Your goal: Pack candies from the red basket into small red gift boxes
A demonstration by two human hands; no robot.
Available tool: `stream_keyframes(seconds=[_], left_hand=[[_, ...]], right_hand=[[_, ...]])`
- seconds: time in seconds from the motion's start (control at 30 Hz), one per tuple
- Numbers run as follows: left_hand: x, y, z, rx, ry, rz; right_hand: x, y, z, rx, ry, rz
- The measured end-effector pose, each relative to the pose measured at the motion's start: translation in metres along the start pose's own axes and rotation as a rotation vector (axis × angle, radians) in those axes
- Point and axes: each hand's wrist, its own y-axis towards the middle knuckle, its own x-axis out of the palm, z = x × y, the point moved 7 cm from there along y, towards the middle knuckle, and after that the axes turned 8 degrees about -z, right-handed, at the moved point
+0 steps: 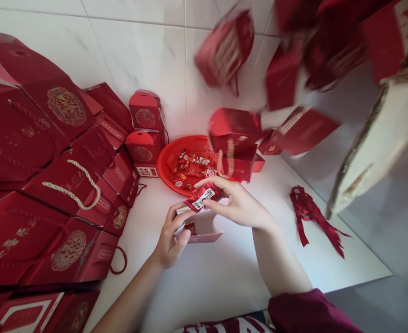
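Note:
My right hand (240,203) pinches a red-wrapped candy (204,198) with a white label and dark characters. The candy is held just above a small open gift box (205,238), white inside and reddish outside. My left hand (172,236) grips that box at its left end, thumb on the near side and fingers behind. Inside the box a small red piece (190,228) shows. Just beyond my hands stands a red plastic basket (162,169) with several wrapped candies (193,167) in it. My right hand partly covers the basket's near rim.
Stacked red gift boxes (65,208) with rope handles fill the left side. Two small boxes (143,145) are stacked against the tiled wall. More red boxes (236,134), partly blurred, rise at the upper right near a torn cardboard edge (359,152). Dark red ribbons (307,210) lie on the white table (245,273).

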Motion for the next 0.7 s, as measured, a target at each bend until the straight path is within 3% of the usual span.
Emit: stream_keyframes(seconds=[0.5,0.7], left_hand=[[0.0,-0.002,-0.001,-0.014,0.011,-0.005],[0.0,-0.001,0.0,-0.015,0.019,-0.011]], right_hand=[[0.012,-0.005,-0.018,-0.004,-0.072,-0.045],[0.008,-0.014,-0.027,-0.027,-0.16,-0.005]])
